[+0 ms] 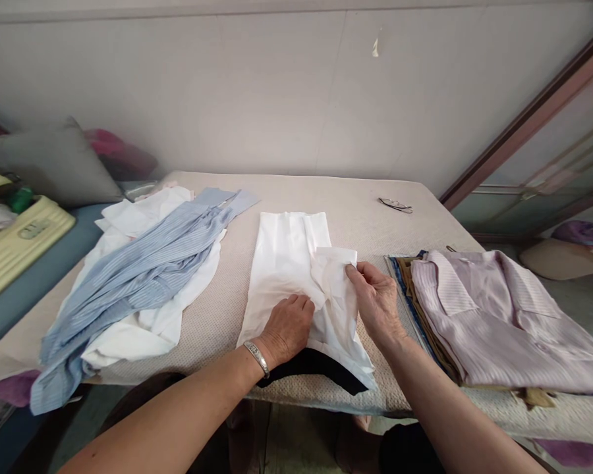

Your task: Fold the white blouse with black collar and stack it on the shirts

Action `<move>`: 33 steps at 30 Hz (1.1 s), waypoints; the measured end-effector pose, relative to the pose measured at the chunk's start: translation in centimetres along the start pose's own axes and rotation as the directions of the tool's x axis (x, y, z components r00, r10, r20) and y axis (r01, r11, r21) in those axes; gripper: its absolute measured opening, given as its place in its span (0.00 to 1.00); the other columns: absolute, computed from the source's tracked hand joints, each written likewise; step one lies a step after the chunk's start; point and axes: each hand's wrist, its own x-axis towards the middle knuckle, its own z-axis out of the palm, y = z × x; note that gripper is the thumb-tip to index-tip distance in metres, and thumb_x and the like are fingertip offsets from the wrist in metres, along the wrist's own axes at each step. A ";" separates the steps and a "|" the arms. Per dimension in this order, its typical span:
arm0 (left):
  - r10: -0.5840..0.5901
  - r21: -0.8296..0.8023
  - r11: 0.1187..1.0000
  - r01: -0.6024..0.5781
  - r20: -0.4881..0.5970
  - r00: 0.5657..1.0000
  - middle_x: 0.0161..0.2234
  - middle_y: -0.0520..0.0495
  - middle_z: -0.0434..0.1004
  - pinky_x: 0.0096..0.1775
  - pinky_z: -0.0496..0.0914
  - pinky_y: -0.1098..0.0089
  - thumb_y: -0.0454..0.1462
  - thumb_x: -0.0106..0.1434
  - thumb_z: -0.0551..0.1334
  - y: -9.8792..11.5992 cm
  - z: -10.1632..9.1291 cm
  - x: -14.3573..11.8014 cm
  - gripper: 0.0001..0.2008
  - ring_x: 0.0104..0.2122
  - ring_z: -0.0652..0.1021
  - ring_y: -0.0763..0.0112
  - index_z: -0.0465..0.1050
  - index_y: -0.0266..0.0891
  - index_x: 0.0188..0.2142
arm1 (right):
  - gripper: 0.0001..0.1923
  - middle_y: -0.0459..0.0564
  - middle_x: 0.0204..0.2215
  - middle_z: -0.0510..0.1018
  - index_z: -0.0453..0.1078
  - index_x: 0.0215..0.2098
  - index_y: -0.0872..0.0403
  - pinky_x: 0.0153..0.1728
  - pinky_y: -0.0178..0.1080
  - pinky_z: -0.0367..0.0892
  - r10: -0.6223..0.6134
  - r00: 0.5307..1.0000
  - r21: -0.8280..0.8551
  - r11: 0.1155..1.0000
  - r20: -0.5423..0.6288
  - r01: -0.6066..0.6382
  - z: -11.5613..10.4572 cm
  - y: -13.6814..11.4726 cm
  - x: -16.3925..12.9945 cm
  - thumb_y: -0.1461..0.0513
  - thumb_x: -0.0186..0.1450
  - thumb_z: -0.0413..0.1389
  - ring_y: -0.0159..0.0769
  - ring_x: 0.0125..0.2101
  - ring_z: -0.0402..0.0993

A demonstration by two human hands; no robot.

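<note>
A white shirt lies partly folded in the middle of the tabletop, its long body running away from the person and its near edge hanging just over a black cloth at the table's front.

The left hand rests flat on the lower part of the shirt, fingers curled slightly and pressing down, holding nothing; it seems to pin the fabric so the fold does not slide. A silver bracelet sits on that wrist. The right hand pinches a loose flap of the same shirt between thumb and fingers, lifted a little off the body of the garment, where the cloth bunches into soft creases.

To the left lies an unfolded heap: a blue striped shirt draped over white clothes, part of it trailing off the table's edge. To the right sits a neat stack of folded clothes, a lilac shirt on top with tan and dark blue layers showing beneath it, kept well apart from the loose heap. A pair of glasses lies near the far right corner, clear of the work. Beyond the left edge are a grey cushion and a pale yellow case.
</note>
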 end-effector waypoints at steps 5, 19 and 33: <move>0.069 -0.023 0.997 -0.069 -0.016 0.997 0.44 0.41 0.76 0.48 0.71 0.59 0.28 0.65 0.57 -0.9 -0.7 0.2 0.09 0.46 0.74 0.57 0.69 0.37 0.44 | 0.17 0.42 0.23 0.66 0.70 0.27 0.53 0.26 0.34 0.55 -0.025 1.000 -0.020 0.999 0.007 0.025 0.4 -0.2 -0.2 0.49 0.64 0.57 0.31 0.25 0.58; 0.035 0.071 0.997 -0.040 0.063 0.997 0.71 0.35 0.53 0.65 0.54 0.43 0.49 0.71 0.58 -8.5 -1.4 0.3 0.31 0.70 0.53 0.45 0.57 0.38 0.67 | 0.12 0.48 0.31 0.73 0.72 0.33 0.51 0.32 0.36 0.64 -0.245 0.954 -0.175 0.945 0.174 0.275 2.6 0.2 -2.1 0.55 0.70 0.53 0.36 0.33 0.70; 0.034 0.013 0.999 -0.031 -0.328 0.944 0.54 0.39 0.74 0.57 0.68 0.60 0.29 0.67 0.51 -7.6 -3.0 0.3 0.16 0.56 0.73 0.58 0.69 0.37 0.52 | 0.16 0.55 0.42 0.79 0.73 0.43 0.53 0.44 0.42 0.70 -0.326 0.848 -0.493 0.703 0.418 0.513 3.5 1.3 -3.0 0.59 0.75 0.44 0.42 0.42 0.75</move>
